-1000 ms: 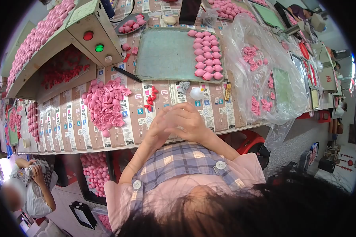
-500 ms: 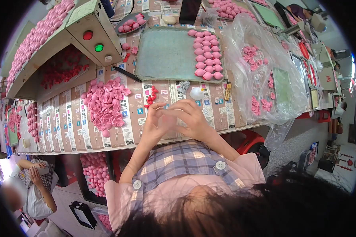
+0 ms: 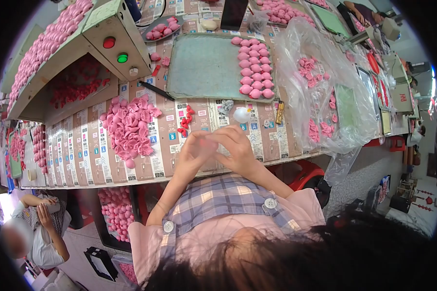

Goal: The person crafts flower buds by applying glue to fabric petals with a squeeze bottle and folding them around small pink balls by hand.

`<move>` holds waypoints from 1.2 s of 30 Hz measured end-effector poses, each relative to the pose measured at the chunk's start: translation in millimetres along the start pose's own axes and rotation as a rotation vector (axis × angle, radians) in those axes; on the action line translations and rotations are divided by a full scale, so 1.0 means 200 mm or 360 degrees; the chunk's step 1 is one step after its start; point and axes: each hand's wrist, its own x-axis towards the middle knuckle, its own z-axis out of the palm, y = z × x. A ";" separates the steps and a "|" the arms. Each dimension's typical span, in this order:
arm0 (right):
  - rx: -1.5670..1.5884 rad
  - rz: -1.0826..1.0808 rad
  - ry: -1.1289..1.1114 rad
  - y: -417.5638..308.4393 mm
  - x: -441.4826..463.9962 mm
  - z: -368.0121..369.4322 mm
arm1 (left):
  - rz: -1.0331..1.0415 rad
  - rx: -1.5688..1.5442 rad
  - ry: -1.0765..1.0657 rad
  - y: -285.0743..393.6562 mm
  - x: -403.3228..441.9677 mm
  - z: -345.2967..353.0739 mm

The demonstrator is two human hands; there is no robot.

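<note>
My left hand (image 3: 193, 151) and my right hand (image 3: 236, 151) meet at the fingertips over the table's near edge, fingers curled round a small pink piece (image 3: 208, 144), blurred and partly hidden. Just beyond them lie small red pieces (image 3: 185, 121) in a short row and a white bottle (image 3: 241, 115) with a yellow tip. A pile of pink petal-like pieces (image 3: 129, 127) is to the left. Farther back, a green tray (image 3: 201, 65) bears rows of pink rounded pieces (image 3: 255, 67) along its right side.
A machine with red and green lights (image 3: 115, 48) stands at the left. Plastic sheeting (image 3: 296, 97) covers pink pieces at the right. A yellow tube (image 3: 279, 112) and a grey lump (image 3: 225, 106) lie near the tray. Another person (image 3: 48, 233) is at the lower left.
Both hands stay over the same spot. Their fingers, earlier overlapping, then more apart, are now closer together around the pink piece.
</note>
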 end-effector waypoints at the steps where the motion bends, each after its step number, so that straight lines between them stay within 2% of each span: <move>1: -0.0007 -0.0012 0.0013 0.00 0.00 0.00 | -0.0014 -0.0073 0.0005 0.00 0.00 0.00; 8: -0.0004 -0.0048 -0.0009 -0.01 0.00 0.00 | -0.0058 -0.0319 0.0023 -0.01 0.00 0.01; 15: 0.0392 0.0164 -0.0024 0.05 -0.04 0.02 | -0.0009 -0.0020 0.0048 0.05 0.01 0.06; 18: 0.1268 0.0592 0.0048 0.06 -0.09 0.07 | 0.0270 0.0456 0.0019 0.07 0.02 0.05; 20: 0.1669 0.0843 0.0052 0.05 -0.10 0.06 | 0.0557 0.0957 -0.0006 0.06 0.03 0.02; 21: 0.1867 0.0970 0.0062 0.05 -0.10 0.05 | 0.0616 0.1022 0.0026 0.05 0.03 0.02; 26: 0.2174 0.1156 -0.0018 0.02 -0.10 0.06 | 0.0862 0.1203 0.0148 0.01 0.01 -0.01; 30: 0.2531 0.1236 -0.0024 0.05 -0.10 0.09 | 0.0824 0.1074 0.0134 0.00 0.03 -0.02; 33: 0.2680 0.1492 0.0044 0.05 -0.13 0.11 | 0.0782 0.1100 0.0074 0.01 0.03 -0.02; 36: 0.2566 0.1214 -0.0036 0.08 -0.13 0.11 | 0.0795 0.1056 0.0020 0.02 0.03 -0.02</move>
